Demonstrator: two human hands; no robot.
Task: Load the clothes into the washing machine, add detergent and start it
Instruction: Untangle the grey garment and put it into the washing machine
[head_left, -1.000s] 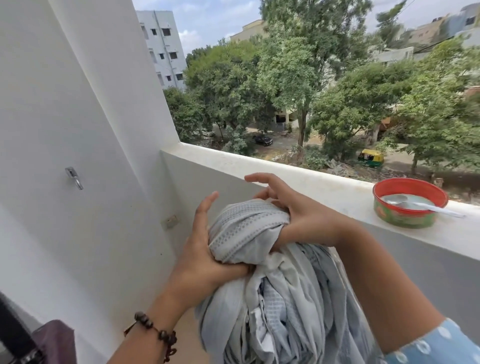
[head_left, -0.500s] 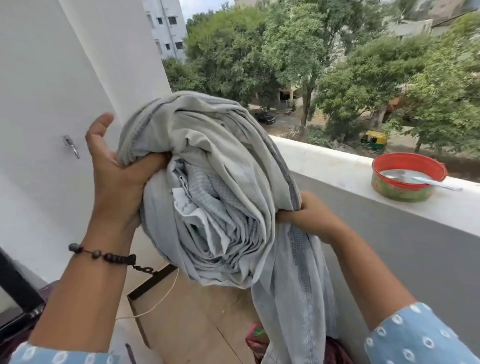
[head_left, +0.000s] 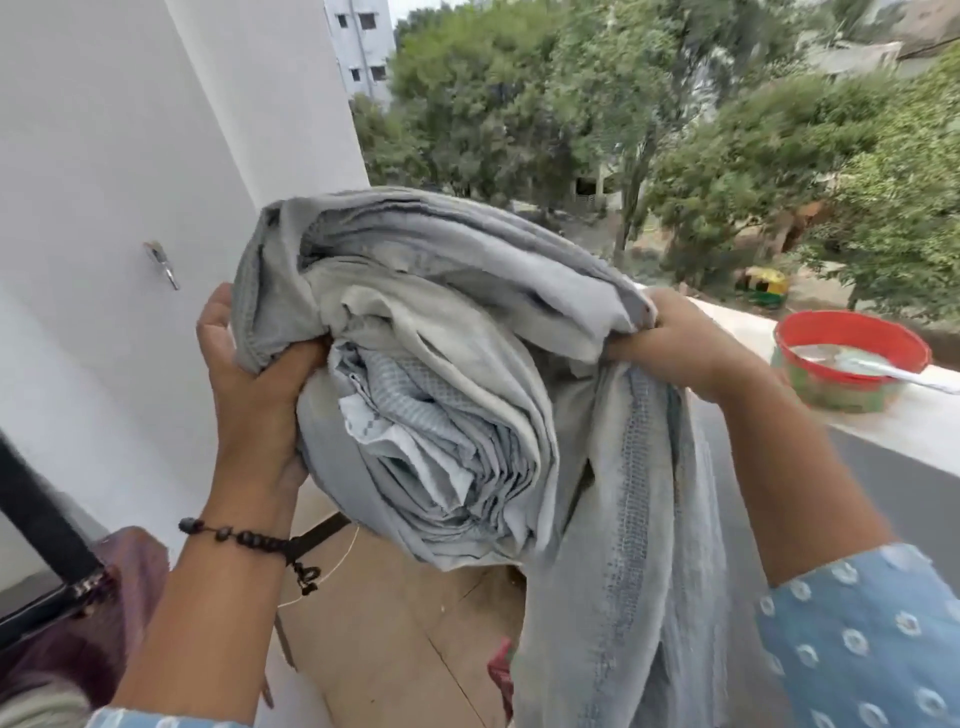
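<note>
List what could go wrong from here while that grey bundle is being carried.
1. A long tail of the grey cloth bundle hangs below the right hand; it could drag or snag.
2. The red bowl with a spoon sits on the ledge by the right elbow; a swing might knock it off.
3. The left hand grips only one edge, so inner folds may slip out.

Bright, even daylight | soft shadows in the grey cloth bundle (head_left: 441, 374) | trees right of it motion-smeared | wide-angle bending at edges
</note>
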